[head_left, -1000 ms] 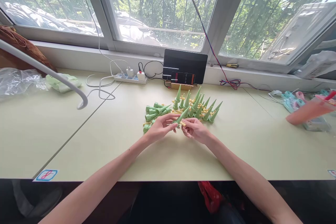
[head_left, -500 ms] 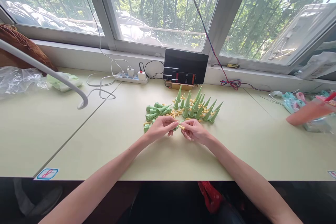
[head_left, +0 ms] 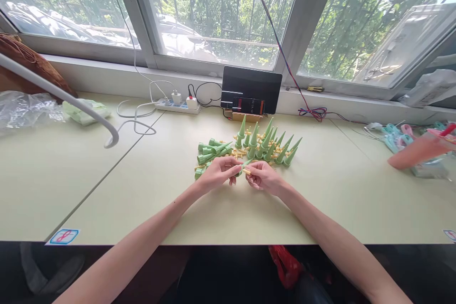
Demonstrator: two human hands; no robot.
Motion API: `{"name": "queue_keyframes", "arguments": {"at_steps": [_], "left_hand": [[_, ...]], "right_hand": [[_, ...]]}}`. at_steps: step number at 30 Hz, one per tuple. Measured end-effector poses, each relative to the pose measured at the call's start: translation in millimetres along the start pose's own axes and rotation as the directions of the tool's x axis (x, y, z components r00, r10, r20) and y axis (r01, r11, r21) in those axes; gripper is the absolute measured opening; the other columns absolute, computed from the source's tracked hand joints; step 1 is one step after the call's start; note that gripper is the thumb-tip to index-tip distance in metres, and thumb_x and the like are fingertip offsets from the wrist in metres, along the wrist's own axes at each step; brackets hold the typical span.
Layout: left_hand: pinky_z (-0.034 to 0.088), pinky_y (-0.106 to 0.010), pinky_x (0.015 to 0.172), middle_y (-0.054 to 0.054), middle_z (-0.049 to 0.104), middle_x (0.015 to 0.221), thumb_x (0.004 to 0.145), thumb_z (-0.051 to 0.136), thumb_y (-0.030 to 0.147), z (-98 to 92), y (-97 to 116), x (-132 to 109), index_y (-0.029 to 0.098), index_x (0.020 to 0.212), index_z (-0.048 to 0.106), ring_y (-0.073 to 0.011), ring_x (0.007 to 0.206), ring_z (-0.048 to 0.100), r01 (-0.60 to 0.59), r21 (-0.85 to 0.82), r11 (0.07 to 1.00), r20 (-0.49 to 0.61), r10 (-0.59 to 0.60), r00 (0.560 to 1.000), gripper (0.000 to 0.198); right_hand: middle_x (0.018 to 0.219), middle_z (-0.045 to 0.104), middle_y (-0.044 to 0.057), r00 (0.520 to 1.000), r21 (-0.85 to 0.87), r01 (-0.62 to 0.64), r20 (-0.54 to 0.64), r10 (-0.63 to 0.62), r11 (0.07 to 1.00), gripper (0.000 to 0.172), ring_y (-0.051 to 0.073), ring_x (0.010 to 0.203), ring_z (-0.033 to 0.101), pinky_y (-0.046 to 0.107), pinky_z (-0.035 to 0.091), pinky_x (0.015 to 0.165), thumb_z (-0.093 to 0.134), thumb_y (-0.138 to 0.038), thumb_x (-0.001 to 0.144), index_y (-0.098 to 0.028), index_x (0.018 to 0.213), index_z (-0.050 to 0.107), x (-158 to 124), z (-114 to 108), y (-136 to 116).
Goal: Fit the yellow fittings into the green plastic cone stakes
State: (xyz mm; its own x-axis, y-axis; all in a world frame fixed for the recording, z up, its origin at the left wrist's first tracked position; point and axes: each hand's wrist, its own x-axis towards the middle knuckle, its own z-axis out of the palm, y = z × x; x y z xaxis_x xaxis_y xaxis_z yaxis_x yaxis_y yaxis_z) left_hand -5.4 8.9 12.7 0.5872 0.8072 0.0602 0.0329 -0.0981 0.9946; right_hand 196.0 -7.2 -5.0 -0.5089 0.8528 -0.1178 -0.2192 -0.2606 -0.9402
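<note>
My left hand [head_left: 221, 171] is closed around a green plastic cone-shaped spike [head_left: 247, 163], whose pointed end shows between my hands; its wider part is hidden by the fingers. Pinched in my right hand [head_left: 263, 175] is a small yellow plastic stem [head_left: 246, 171], close to the spike. I cannot tell whether the two pieces touch. Beyond my hands, several green spikes [head_left: 253, 141] stand upright with yellow pieces fitted at their sides. More green spikes [head_left: 215, 149] lie in a pile past my left hand, and loose yellow pieces [head_left: 239, 153] are scattered between the groups.
A black tablet [head_left: 252, 86] leans at the window sill with a phone [head_left: 248, 105] before it. A power strip [head_left: 178, 106] and white cables lie left of it. A white curved bar [head_left: 71, 99] crosses the left side. An orange-pink cup [head_left: 420, 149] stands right.
The green spike's pointed end now shows between my hands, tilted up to the right. The yellow stem has shifted only slightly. Both arms stay nearly in place.
</note>
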Motion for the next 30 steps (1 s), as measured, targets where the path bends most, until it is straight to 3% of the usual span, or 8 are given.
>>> {"name": "queue_keyframes", "arguments": {"at_steps": [4, 10, 14, 18, 21, 30], "left_hand": [[0.046, -0.020, 0.045, 0.000, 0.058, 0.067, 0.084, 0.064, 0.047, -0.1, 1.2, 0.2, 0.011, 0.084, 0.066, -0.0085, 0.049, 0.057, 0.047, 0.001, 0.999, 0.003, -0.048, 0.999, 0.037], [0.055, -0.026, 0.062, -0.005, 0.067, 0.083, 0.081, 0.070, 0.037, 0.2, 2.3, -0.9, 0.013, 0.115, 0.066, -0.0144, 0.068, 0.065, -0.007, -0.022, 1.000, 0.016, 0.007, 1.000, 0.042], [0.057, -0.029, 0.066, -0.008, 0.069, 0.093, 0.080, 0.071, 0.036, 0.3, 1.6, -0.7, 0.014, 0.120, 0.064, -0.0174, 0.075, 0.068, -0.033, -0.016, 0.999, 0.015, 0.033, 0.999, 0.046], [0.055, -0.025, 0.056, -0.004, 0.065, 0.072, 0.084, 0.066, 0.042, -0.3, 2.5, -0.5, 0.011, 0.106, 0.070, -0.0125, 0.057, 0.063, 0.008, 0.004, 1.000, 0.021, -0.008, 1.000, 0.038], [0.050, -0.020, 0.047, -0.003, 0.062, 0.067, 0.084, 0.065, 0.045, -1.5, 3.3, -0.8, 0.010, 0.093, 0.072, -0.0098, 0.050, 0.060, 0.037, 0.023, 0.999, 0.027, -0.037, 0.999, 0.037], [0.058, -0.029, 0.062, -0.010, 0.069, 0.091, 0.079, 0.072, 0.038, -0.2, -0.1, -0.9, 0.012, 0.118, 0.065, -0.0198, 0.078, 0.069, -0.018, -0.041, 0.999, 0.022, 0.019, 1.000, 0.047]], "right_hand": [[0.049, 0.054, -0.002, 0.999, -0.027, -0.033, -0.016, 0.032, 0.999, 0.042, 0.006, 0.033, 0.045, 0.017, 0.024, 0.029, 0.073, -0.049, 0.075, -0.012, 0.061, 0.059, -0.7, 1.8, 0.1], [0.048, 0.054, -0.002, 1.000, -0.022, 0.009, -0.003, -0.009, 1.000, 0.041, 0.006, 0.034, 0.046, 0.017, 0.025, 0.030, 0.070, -0.049, 0.079, -0.012, 0.065, 0.061, -1.7, -0.9, -2.9], [0.047, 0.053, -0.002, 1.000, -0.009, 0.014, 0.000, -0.014, 1.000, 0.042, 0.006, 0.034, 0.045, 0.017, 0.025, 0.030, 0.069, -0.048, 0.080, -0.011, 0.064, 0.062, -1.2, -1.8, -2.7], [0.050, 0.054, -0.002, 1.000, -0.011, -0.016, -0.007, 0.015, 1.000, 0.041, 0.006, 0.034, 0.047, 0.017, 0.024, 0.029, 0.072, -0.048, 0.077, -0.012, 0.063, 0.061, -0.5, -0.1, -0.1], [0.049, 0.054, -0.002, 0.999, -0.047, -0.036, -0.016, 0.036, 0.998, 0.042, 0.007, 0.033, 0.047, 0.017, 0.025, 0.029, 0.073, -0.049, 0.075, -0.012, 0.062, 0.060, -0.8, 1.1, 1.2], [0.049, 0.055, -0.002, 1.000, -0.036, 0.012, -0.008, -0.012, 0.999, 0.041, 0.006, 0.035, 0.047, 0.017, 0.026, 0.030, 0.069, -0.049, 0.080, -0.012, 0.063, 0.061, -1.1, -3.6, -0.7]]}}
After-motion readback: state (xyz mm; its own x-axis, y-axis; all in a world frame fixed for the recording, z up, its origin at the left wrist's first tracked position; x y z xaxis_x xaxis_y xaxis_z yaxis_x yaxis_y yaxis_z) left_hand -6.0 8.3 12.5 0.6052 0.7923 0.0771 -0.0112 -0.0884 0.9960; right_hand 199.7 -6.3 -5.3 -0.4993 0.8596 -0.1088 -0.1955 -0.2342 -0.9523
